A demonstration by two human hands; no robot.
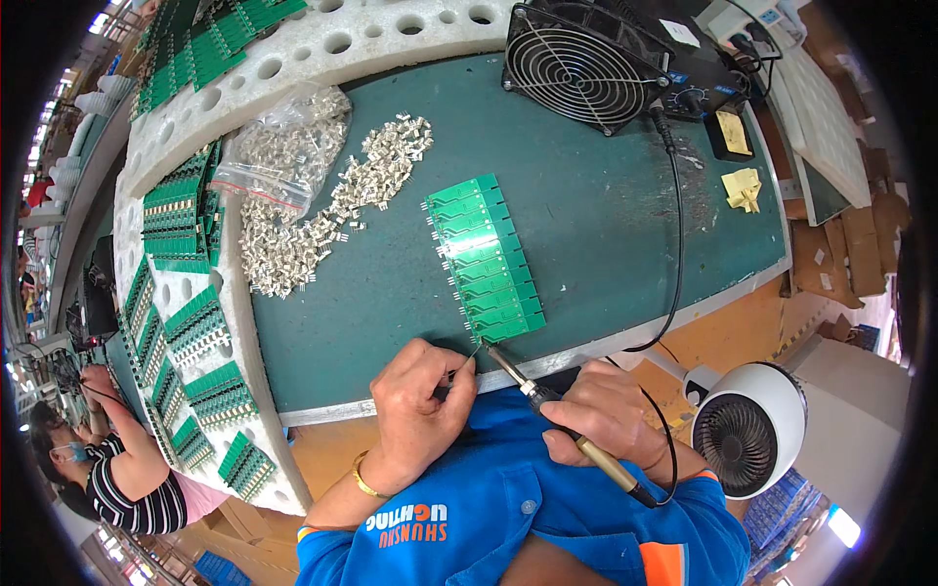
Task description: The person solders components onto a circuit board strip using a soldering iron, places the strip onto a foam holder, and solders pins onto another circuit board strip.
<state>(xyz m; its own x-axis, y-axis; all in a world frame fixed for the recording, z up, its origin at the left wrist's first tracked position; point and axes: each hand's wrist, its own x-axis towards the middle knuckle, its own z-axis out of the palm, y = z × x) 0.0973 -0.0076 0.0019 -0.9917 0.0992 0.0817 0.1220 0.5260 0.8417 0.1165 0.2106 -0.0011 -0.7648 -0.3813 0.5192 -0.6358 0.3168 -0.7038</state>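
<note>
A green circuit board panel lies on the dark green bench mat, with small metal pins along its left edge. My right hand is closed around a soldering iron, whose tip meets the panel's near end. Close to that tip, my left hand pinches what looks like a thin solder wire. Most of the wire is hidden in the fingers. Beyond my left hand lies a loose heap of small white pin connectors, beside a clear zip bag holding more of them.
White foam with holes borders the bench on the left, bearing several green board panels. A black fan unit and soldering station stand at the back right. A yellow sponge and black cable lie right. Another person sits far left.
</note>
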